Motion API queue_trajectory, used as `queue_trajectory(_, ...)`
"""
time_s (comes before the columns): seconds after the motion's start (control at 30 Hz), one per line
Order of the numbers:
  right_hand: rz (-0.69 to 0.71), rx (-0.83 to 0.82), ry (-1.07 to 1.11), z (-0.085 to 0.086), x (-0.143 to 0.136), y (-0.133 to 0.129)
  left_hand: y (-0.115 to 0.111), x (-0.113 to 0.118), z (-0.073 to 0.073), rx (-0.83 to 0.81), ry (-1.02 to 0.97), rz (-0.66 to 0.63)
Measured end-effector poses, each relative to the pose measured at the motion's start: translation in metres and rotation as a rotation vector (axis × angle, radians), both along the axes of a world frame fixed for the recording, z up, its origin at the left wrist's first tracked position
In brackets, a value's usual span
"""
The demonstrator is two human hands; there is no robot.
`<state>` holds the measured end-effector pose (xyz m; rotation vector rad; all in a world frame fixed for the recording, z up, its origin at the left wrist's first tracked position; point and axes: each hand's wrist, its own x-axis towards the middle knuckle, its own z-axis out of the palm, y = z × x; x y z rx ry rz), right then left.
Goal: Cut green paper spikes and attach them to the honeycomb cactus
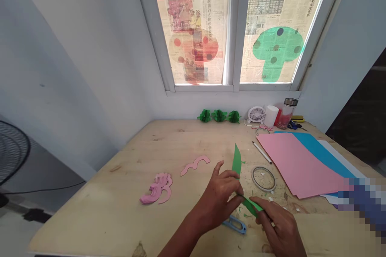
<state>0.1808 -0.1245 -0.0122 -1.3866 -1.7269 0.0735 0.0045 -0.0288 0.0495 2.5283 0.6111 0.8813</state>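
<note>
Between my two hands is a green paper strip (237, 160), its pointed end rising above my left hand and a folded part running across to the right. My left hand (223, 192) pinches it near the middle, thumb against fingers. The folded end lies between the thumb and fingers of my right hand (279, 223). Under my hands, a blue utility knife (237, 225) rests on the wooden table, partly covered by my left hand. Just beyond my right hand lies a roll of narrow tape (263, 179). Small green paper scraps are scattered around it.
To the left are a wavy pink paper cutout (196, 164) and a pink pleated paper piece (157, 188). Pink sheets (297, 162) overlap blue ones at right, near a white pen (261, 152). Green paper ornaments (219, 115), a small fan (256, 115) and a glass bottle (286, 114) line the back.
</note>
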Motion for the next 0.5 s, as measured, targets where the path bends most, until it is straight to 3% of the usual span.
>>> queue_trajectory(0.13,0.022,0.052,0.031,0.003,0.002,-0.004,-0.006,-0.003,0.012,0.037,-0.001,-0.011)
queue_trajectory(0.3,0.111,-0.038,0.062,0.015,-0.001,-0.009,-0.018,-0.013,0.032,0.038,0.049,0.002)
queue_trajectory(0.5,0.123,-0.042,-0.040,0.034,-0.005,-0.017,-0.031,-0.030,0.045,-0.081,0.133,0.025)
